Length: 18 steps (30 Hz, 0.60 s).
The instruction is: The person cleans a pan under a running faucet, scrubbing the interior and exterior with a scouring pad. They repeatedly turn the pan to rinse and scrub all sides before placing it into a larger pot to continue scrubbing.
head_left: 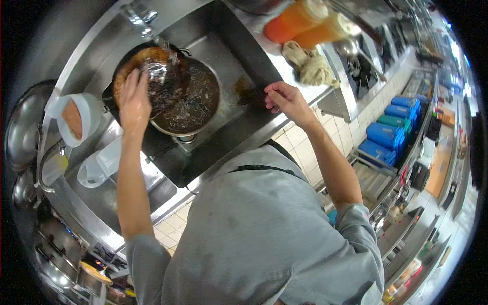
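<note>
My left hand (134, 99) reaches into the steel sink (239, 56) and grips the rim of a round pan with a brown inside (147, 58), tilted under water running from the tap (144, 18). Beside it to the right sits a metal pot (201, 101) full of dark water. My right hand (284, 99) rests on the sink's front edge with its fingers curled and nothing in them. Whether the left hand also holds a scrubber is hidden.
Two orange-filled bottles (300, 20) and a crumpled rag (312, 66) lie on the counter to the right. White plastic jugs (81, 119) stand left of the sink. Steel pots (23, 127) hang at far left. Blue and green bins (389, 132) sit on a lower shelf.
</note>
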Motion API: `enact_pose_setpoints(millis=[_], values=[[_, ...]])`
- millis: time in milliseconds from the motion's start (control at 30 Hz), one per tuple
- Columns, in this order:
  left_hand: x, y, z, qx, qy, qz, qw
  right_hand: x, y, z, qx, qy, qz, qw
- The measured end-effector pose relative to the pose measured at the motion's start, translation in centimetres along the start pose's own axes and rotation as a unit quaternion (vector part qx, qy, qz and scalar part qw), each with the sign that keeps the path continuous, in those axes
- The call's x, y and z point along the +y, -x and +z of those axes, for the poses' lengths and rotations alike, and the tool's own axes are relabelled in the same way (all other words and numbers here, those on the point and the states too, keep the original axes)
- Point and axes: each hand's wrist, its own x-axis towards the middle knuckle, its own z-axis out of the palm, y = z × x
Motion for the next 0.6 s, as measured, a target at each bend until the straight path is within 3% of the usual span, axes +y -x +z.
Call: enact_pose_setpoints(millis=[67, 100, 133, 233, 300, 333, 400, 467, 533, 567, 600], values=[[0.3, 2.9, -2.3, 0.028, 0.096, -0.038, 0.994, 1.4, 0.5, -1.3, 0.004, 0.002, -0.013, 1.0], [0.1, 4.9, -3.0, -0.008, 0.148, -0.121, 0.981, 1.9, 0.7, -1.7, 0.001, 0.008, -0.029, 1.0], [-0.5, 6.7, -3.7, -0.009, 0.141, -0.122, 0.982, 2.4, 0.7, -2.0, -0.004, 0.003, -0.031, 1.0], [-1.1, 10.2, -6.8, -0.081, 0.031, -0.138, 0.987, 3.9, 0.3, -1.7, 0.029, 0.169, -0.194, 0.966], [0.8, 10.7, -8.2, -0.014, -0.202, -0.041, 0.978, 3.2, 0.7, -1.7, 0.019, 0.212, -0.24, 0.947], [1.3, 11.4, -8.5, -0.017, -0.203, -0.042, 0.978, 3.0, 1.0, -1.7, 0.009, 0.255, -0.285, 0.924], [1.4, 12.1, -9.4, -0.037, 0.074, -0.257, 0.963, 2.6, 1.0, -1.9, 0.021, 0.267, -0.341, 0.901], [-0.3, 14.4, -9.7, -0.139, 0.099, -0.333, 0.927, 1.0, 2.1, -2.5, -0.063, 0.173, -0.179, 0.966], [-0.5, 16.1, -9.3, -0.173, -0.01, -0.233, 0.957, 0.9, 2.3, -3.3, -0.064, 0.17, -0.194, 0.964], [-0.9, 17.8, -7.8, -0.057, -0.184, -0.06, 0.979, 1.0, 2.2, -3.7, -0.056, 0.181, -0.202, 0.961], [-1.6, 19.3, -6.8, -0.078, -0.258, -0.052, 0.962, 1.3, 1.9, -4.1, -0.053, 0.195, -0.177, 0.963]])
